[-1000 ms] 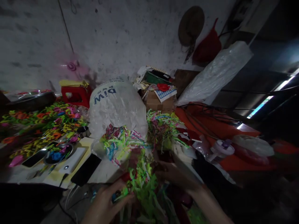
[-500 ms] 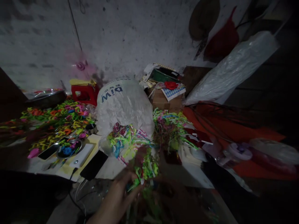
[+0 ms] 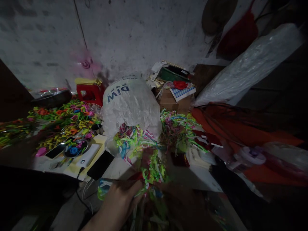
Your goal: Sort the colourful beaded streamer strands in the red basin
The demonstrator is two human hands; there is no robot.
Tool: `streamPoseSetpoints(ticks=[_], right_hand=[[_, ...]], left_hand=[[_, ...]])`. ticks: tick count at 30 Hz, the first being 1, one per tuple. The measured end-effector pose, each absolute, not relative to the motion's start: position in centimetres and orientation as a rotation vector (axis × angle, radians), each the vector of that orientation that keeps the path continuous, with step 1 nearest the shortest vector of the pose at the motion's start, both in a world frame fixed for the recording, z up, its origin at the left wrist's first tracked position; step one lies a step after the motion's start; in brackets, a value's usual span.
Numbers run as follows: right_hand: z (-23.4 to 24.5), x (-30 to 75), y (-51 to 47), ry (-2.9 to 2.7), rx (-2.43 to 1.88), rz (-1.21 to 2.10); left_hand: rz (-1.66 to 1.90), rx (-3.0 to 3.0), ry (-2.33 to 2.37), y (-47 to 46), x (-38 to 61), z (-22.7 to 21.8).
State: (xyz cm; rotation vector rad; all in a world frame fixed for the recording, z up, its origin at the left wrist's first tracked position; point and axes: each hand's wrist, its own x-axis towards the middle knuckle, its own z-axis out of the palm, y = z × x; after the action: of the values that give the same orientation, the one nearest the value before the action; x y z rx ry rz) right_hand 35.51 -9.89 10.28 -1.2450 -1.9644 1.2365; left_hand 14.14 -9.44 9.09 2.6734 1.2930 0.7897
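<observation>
My left hand (image 3: 121,199) is low in the middle, its fingers closed round a small bunch of coloured plastic strips (image 3: 103,190); light blue and yellow-green ends stick out on its left side. Its thumb and forefinger tips meet the near end of a green and yellow strip heap (image 3: 155,168). Opposite, in deep shadow, my right hand (image 3: 179,197) has its fingertips drawn in at the same strips; what they pinch is too dark to make out. More tangled strips (image 3: 134,139) spill from the mouth of a white plastic bag (image 3: 131,109). Below the hands, further strips hang blurred and dim.
At left lie a pile of small coloured plastic pieces (image 3: 60,128), a metal bowl (image 3: 76,149), a white power bank (image 3: 90,155) and a black phone (image 3: 100,166) with cables. Another strip heap (image 3: 178,128) lies right of the bag, before a cardboard box (image 3: 173,102).
The view has shifted, so the tabletop things sit slightly further right. My left hand has turned, and the blue and yellow-green strip ends now show on its left side.
</observation>
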Motion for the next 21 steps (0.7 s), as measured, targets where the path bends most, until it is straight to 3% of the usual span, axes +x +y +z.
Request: streamPoseSetpoints(ticks=[9, 17, 21], right_hand=[[11.2, 36.4, -10.1, -2.152, -1.364, 1.221], [11.6, 37.2, -9.8, -2.292, -1.317, 1.369], [13.1, 39.4, -8.7, -2.355, -1.402, 1.348]], left_hand=[[0.752, 2.904, 1.037, -9.7, 14.2, 7.9], [0.355, 2.86, 0.879, -9.8, 15.5, 7.5], [0.681, 2.869, 0.905, -9.9, 15.6, 7.8]])
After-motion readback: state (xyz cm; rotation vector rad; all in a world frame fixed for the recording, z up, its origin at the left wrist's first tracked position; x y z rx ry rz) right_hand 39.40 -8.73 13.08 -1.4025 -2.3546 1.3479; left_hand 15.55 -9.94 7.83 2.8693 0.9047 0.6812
